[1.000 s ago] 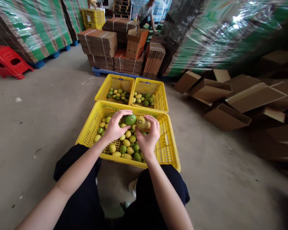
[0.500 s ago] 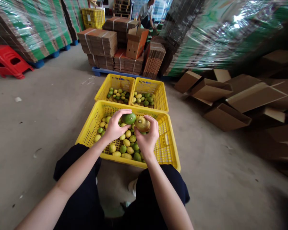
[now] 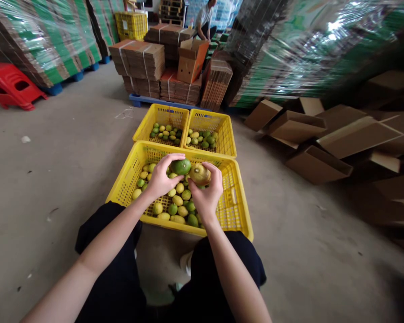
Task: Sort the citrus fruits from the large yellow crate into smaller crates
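Note:
My left hand (image 3: 162, 177) is closed on a green lemon (image 3: 181, 167), thumb below and fingers above. Beside it, my right hand (image 3: 209, 190) grips a yellowish lemon with brown blotches (image 3: 199, 174). The two fruits are held side by side, end toward me, above a large yellow crate (image 3: 234, 211). Inside that crate lie many yellow and green lemons (image 3: 177, 200), partly hidden by my hands.
Two smaller yellow crates (image 3: 161, 109) with some lemons stand just beyond. Behind them, flattened cartons (image 3: 138, 60) are stacked on a blue pallet (image 3: 136, 99). Open cardboard boxes (image 3: 318, 163) lie at right, a red stool (image 3: 11, 85) at left. A person (image 3: 204, 20) crouches far back.
My hands and both lemons stay practically in place. In the background, the person has shifted slightly, an arm now reaching down near the orange carton.

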A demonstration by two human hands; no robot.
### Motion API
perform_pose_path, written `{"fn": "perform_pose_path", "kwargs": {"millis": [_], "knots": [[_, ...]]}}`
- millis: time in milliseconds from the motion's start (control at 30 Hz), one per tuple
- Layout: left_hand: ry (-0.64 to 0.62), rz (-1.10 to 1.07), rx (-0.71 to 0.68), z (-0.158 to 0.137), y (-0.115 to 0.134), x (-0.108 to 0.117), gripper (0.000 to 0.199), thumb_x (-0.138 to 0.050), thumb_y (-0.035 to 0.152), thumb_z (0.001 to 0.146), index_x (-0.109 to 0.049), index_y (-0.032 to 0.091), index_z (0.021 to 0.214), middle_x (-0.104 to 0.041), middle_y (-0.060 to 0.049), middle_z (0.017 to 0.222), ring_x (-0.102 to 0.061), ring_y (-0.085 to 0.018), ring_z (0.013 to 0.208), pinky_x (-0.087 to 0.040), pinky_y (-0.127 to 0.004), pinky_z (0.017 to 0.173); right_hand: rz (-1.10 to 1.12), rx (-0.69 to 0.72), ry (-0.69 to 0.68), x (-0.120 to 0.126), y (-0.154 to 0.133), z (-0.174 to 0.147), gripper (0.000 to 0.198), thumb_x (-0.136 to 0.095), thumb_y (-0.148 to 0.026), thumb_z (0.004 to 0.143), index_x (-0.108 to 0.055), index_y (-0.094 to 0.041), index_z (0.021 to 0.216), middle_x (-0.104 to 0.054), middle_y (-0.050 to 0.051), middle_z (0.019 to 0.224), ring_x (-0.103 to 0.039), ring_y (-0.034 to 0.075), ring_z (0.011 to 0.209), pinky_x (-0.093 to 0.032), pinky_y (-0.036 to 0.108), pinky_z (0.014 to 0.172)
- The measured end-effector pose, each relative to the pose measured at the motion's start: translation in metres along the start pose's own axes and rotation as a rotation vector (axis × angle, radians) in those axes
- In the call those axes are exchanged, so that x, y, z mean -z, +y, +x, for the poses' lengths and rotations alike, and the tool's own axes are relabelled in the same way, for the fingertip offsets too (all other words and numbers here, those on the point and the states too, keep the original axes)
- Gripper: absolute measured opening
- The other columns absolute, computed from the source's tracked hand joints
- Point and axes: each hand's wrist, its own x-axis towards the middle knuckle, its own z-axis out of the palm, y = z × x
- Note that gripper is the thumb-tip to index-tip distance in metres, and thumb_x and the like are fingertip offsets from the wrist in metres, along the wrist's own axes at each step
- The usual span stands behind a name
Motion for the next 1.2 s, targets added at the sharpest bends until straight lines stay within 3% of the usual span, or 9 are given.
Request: {"fn": "perform_pose_path", "kwargs": {"millis": [167, 300, 367, 500, 700, 800, 900, 1067, 1200], "knots": [[-0.005, -0.129, 0.14, 0.0, -0.004, 0.0, 0.046, -0.078, 0.013, 0.071, -0.065, 0.021, 0.115, -0.069, -0.01, 0.125, -0.063, -0.028, 0.121, -0.049, -0.047, 0.108, 0.088, -0.107, -0.021, 0.002, -0.002, 0.002, 0.042, -0.072, -0.018, 0.068, -0.062, -0.025, 0.108, -0.067, 0.007, 0.111, -0.063, 0.027, 0.11, -0.05, 0.05, 0.099], [-0.02, -0.468, 0.461, 0.004, -0.005, 0.005, 0.058, -0.086, 0.02, 0.061, -0.068, 0.021, 0.116, -0.066, -0.01, 0.13, -0.067, -0.028, 0.113, -0.054, -0.044, 0.101, 0.41, -0.466, -0.105, 0.008, -0.003, 0.01, 0.054, -0.082, -0.027, 0.062, -0.058, -0.026, 0.11, -0.069, 0.005, 0.113, -0.066, 0.025, 0.101, -0.055, 0.042, 0.086], [-0.034, -0.637, 0.624, 0.006, -0.004, 0.008, 0.06, -0.086, 0.021, 0.062, -0.069, 0.021, 0.119, -0.067, -0.01, 0.128, -0.067, -0.028, 0.112, -0.054, -0.044, 0.101, 0.59, -0.646, -0.111, 0.011, -0.004, 0.014, 0.056, -0.085, -0.032, 0.059, -0.056, -0.026, 0.106, -0.071, 0.001, 0.104, -0.067, 0.022, 0.091, -0.055, 0.037, 0.079], [-0.07, -0.858, 0.814, 0.008, -0.002, 0.012, 0.051, -0.083, 0.022, 0.066, -0.069, 0.017, 0.115, -0.07, -0.012, 0.115, -0.068, -0.03, 0.111, -0.057, -0.046, 0.098, 0.791, -0.79, -0.127, 0.015, -0.004, 0.022, 0.036, -0.081, -0.038, 0.064, -0.06, -0.024, 0.09, -0.07, -0.002, 0.087, -0.064, 0.019, 0.08, -0.052, 0.031, 0.071], [-0.012, -0.937, 0.856, 0.009, -0.002, 0.013, 0.035, -0.082, 0.021, 0.067, -0.065, 0.018, 0.098, -0.073, -0.008, 0.104, -0.072, -0.026, 0.098, -0.06, -0.044, 0.092, 0.891, -0.795, -0.231, 0.018, -0.002, 0.027, 0.037, -0.077, -0.041, 0.068, -0.071, -0.024, 0.1, -0.075, 0.003, 0.105, -0.067, 0.026, 0.101, -0.054, 0.04, 0.09], [0.009, -0.925, 0.856, 0.01, -0.002, 0.015, 0.029, -0.078, 0.023, 0.071, -0.067, 0.018, 0.098, -0.074, -0.008, 0.106, -0.072, -0.024, 0.098, -0.061, -0.04, 0.088, 0.981, -0.858, -0.253, 0.016, 0.003, 0.026, 0.043, -0.078, -0.038, 0.066, -0.07, -0.027, 0.106, -0.074, 0.002, 0.115, -0.068, 0.028, 0.105, -0.057, 0.045, 0.09], [0.016, -0.863, 0.854, 0.009, -0.002, 0.014, 0.031, -0.075, 0.028, 0.077, -0.07, 0.016, 0.104, -0.073, -0.01, 0.113, -0.07, -0.024, 0.104, -0.06, -0.036, 0.085, 1.0, -0.915, -0.19, 0.01, 0.008, 0.023, 0.045, -0.078, -0.036, 0.066, -0.068, -0.027, 0.109, -0.072, 0.002, 0.119, -0.067, 0.026, 0.107, -0.059, 0.045, 0.087], [-0.014, -0.696, 0.85, 0.007, 0.003, 0.007, 0.052, -0.089, 0.028, 0.064, -0.072, 0.016, 0.112, -0.074, -0.01, 0.115, -0.067, -0.026, 0.111, -0.054, -0.038, 0.098, 0.922, -0.988, -0.212, 0.0, 0.003, 0.016, 0.04, -0.083, -0.04, 0.066, -0.067, -0.025, 0.099, -0.073, -0.001, 0.099, -0.069, 0.02, 0.087, -0.061, 0.032, 0.067], [-0.039, -0.726, 0.86, 0.006, 0.004, 0.005, 0.047, -0.09, 0.029, 0.064, -0.072, 0.015, 0.105, -0.073, -0.011, 0.114, -0.068, -0.027, 0.11, -0.054, -0.041, 0.1, 0.925, -1.043, -0.229, -0.002, -0.005, 0.015, 0.043, -0.088, -0.033, 0.059, -0.064, -0.025, 0.094, -0.072, -0.003, 0.083, -0.066, 0.016, 0.063, -0.054, 0.025, 0.05]]}}
